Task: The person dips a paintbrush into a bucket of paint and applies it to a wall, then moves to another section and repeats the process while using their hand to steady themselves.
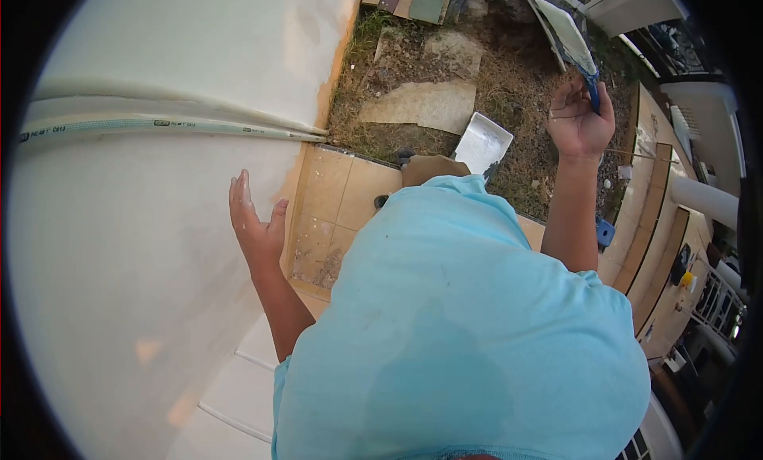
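My right hand (582, 122), raised at the upper right, has its fingers closed around the handle of a blue-handled flat tool (571, 37). The tool's long head is coated white and points up and away from me. Its exact kind does not show. Close to the white wall (151, 245), my left hand (258, 226) is held up with fingers and thumb apart, holding nothing. Whitish smears mark its fingers. Between the hands, on the ground past my body, stands a white tray (483, 142) with whitish material inside.
Pale hoses (175, 126) run along the wall at the left. Tan floor tiles (324, 178) border a patch of dry grass and soil (509, 86) with flat slabs (421, 106). Steps (648, 214), a blue stool (606, 233) and a white column (703, 202) are on the right.
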Demonstrator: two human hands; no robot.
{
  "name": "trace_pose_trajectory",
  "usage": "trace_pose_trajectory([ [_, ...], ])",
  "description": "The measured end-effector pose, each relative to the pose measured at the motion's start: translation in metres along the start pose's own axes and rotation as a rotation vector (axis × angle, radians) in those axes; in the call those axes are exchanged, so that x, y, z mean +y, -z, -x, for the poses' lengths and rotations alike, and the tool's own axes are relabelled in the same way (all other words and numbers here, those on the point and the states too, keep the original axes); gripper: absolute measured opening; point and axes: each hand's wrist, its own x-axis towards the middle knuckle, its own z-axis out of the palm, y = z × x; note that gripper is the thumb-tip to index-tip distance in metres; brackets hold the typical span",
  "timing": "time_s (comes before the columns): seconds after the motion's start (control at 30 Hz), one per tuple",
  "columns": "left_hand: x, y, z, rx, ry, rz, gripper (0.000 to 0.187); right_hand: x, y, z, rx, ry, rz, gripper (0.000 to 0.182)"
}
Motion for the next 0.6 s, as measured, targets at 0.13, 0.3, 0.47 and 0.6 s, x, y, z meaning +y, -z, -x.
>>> trace_pose_trajectory([
  [0.13,0.019,-0.016,-0.035,0.066,-0.117,0.166,0.071,-0.01,-0.01,0.013,0.05,-0.045,0.085,0.026],
  [0.3,0.026,-0.04,-0.038,0.148,-0.082,0.372,0.07,-0.008,-0.015,-0.002,0.044,-0.044,0.104,0.033],
  [0.47,0.013,-0.048,-0.023,0.078,0.139,0.274,0.069,-0.009,0.016,-0.058,0.043,-0.064,0.077,0.036],
  [0.6,0.006,-0.062,-0.025,0.247,0.292,0.192,0.068,0.001,0.028,-0.139,0.008,-0.101,0.104,0.036],
])
